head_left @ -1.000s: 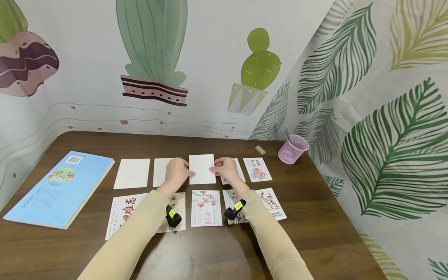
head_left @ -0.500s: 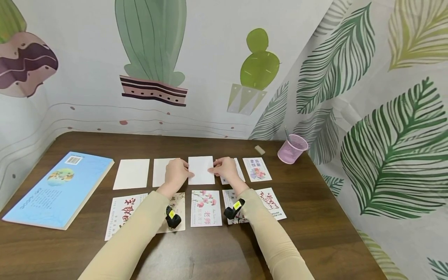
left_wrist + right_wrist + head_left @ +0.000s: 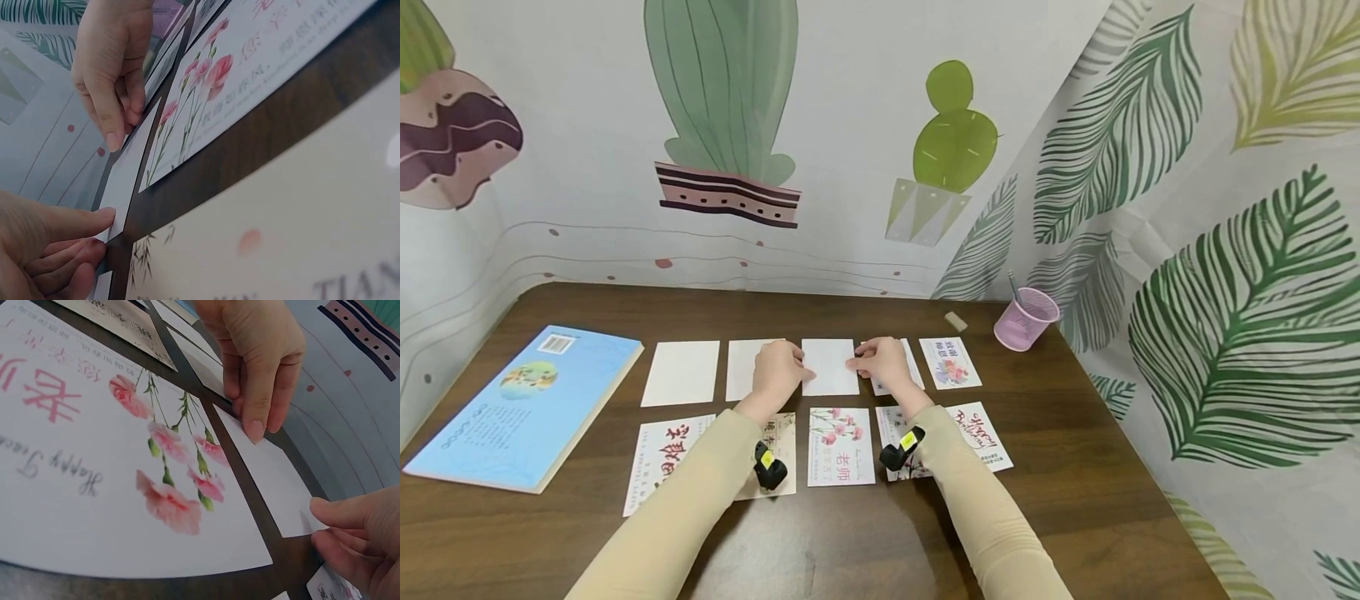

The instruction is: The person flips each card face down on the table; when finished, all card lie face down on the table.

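Observation:
A blank white card (image 3: 830, 367) lies in the middle of the back row, between both hands. The left hand (image 3: 778, 372) pinches its left edge, thumb on top, as the left wrist view shows at the card's corner (image 3: 119, 187). At the opposite edge the right hand (image 3: 883, 364) pinches it, thumb over the card (image 3: 269, 475) in the right wrist view. Just in front lies a card with pink carnations (image 3: 841, 450). The left hand partly covers another blank card (image 3: 743, 375); the right hand partly covers a printed card (image 3: 913, 367).
Another blank card (image 3: 681, 373) and a blue book (image 3: 523, 408) lie on the left. A flower card (image 3: 951, 363), a pink mesh pen cup (image 3: 1027, 320) and an eraser (image 3: 956, 321) are at the back right. More printed cards, such as one with red lettering (image 3: 977, 433), form the front row.
The white card's far edge has come down toward the person, and the card now looks flatter on the table. Both hands have stayed at its sides.

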### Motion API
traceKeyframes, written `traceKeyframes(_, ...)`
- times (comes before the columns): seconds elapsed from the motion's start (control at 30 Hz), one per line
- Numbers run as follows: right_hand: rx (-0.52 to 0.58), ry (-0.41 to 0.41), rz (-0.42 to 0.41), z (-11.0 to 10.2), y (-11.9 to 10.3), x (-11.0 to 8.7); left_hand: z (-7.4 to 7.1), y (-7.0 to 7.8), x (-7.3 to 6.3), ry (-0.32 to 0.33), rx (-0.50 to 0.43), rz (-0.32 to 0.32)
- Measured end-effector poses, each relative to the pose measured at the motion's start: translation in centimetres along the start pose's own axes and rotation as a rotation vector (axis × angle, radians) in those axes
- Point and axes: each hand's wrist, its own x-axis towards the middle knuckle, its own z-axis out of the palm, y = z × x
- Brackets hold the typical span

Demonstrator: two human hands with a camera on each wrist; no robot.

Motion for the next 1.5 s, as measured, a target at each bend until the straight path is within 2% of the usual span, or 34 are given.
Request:
traceKeyframes(0.17, 0.017, 0.057, -0.043, -1.1, 0.4, -0.5, 0.5, 0.5, 0.0, 0.002, -0.036, 0.039)
traceKeyframes(0.43, 0.014, 0.142, -0.060, -3.9, 2.0, -1.2, 1.4, 2.3, 0.1, -0.125, -0.262, 0.025)
traceKeyframes(0.57, 0.011, 0.172, -0.050, -5.4, 3.3, -1.3, 2.2, 3.4, -0.1, -0.193, -0.383, -0.020)
traceKeyframes(0.7, 0.012, 0.175, -0.038, -6.6, 4.4, -1.5, 3.2, 4.3, -0.2, -0.252, -0.524, -0.086)
traceKeyframes(0.83, 0.026, 0.161, -0.033, -7.2, 5.2, -1.6, 4.0, 5.1, -0.3, -0.303, -0.614, -0.133)
traceKeyframes(1.03, 0.010, 0.116, -0.026, -7.1, 5.7, -1.6, 4.9, 5.9, -0.6, -0.343, -0.678, -0.195)
traceKeyframes(1.3, -0.050, 0.107, -0.014, -6.9, 5.6, -1.7, 5.2, 6.8, -0.7, -0.380, -0.675, -0.229)
traceKeyframes(1.5, -0.026, 0.086, 0.005, -6.9, 5.9, -1.9, 5.6, 7.2, -0.6, -0.417, -0.703, -0.271)
